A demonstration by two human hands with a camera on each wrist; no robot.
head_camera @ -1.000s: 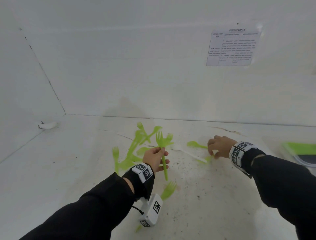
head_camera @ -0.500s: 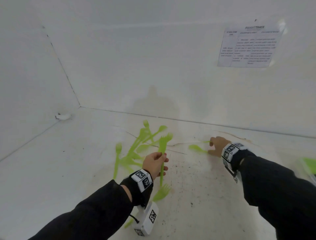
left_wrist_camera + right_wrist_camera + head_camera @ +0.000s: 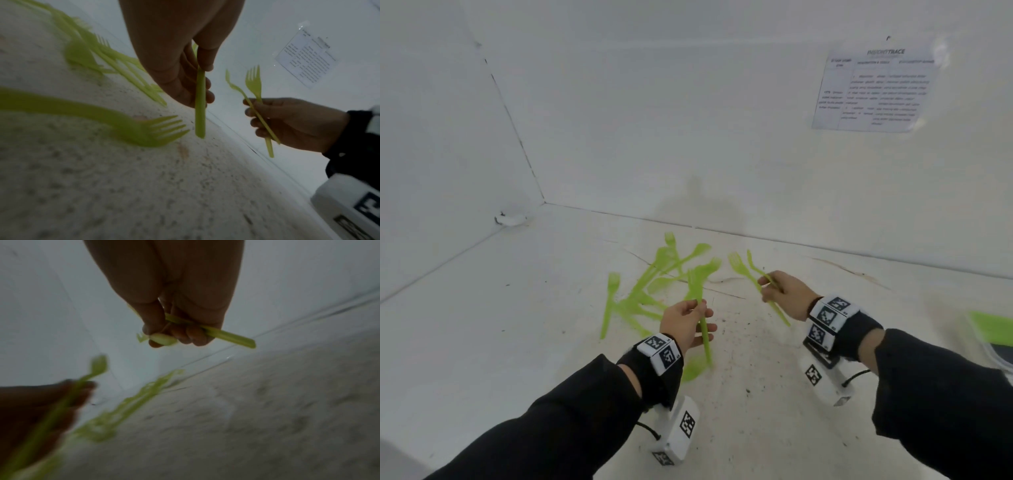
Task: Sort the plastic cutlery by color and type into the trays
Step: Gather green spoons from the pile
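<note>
The left hand (image 3: 685,322) grips one green fork (image 3: 700,308) by its handle above the white floor, the right hand (image 3: 789,298) clutches two green forks (image 3: 751,270), and the loose pile (image 3: 650,287) lies just behind them.

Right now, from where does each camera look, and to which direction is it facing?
Head: sits high, looks forward and down at the table and pile of green forks; shows both sleeves, left hand, right hand.
Left wrist: sits under that wrist, looks along the left hand across to the right hand and its two forks.
Right wrist: looks along the right hand; the left hand is blurred.
Shared: all views show both hands holding forks.
</note>
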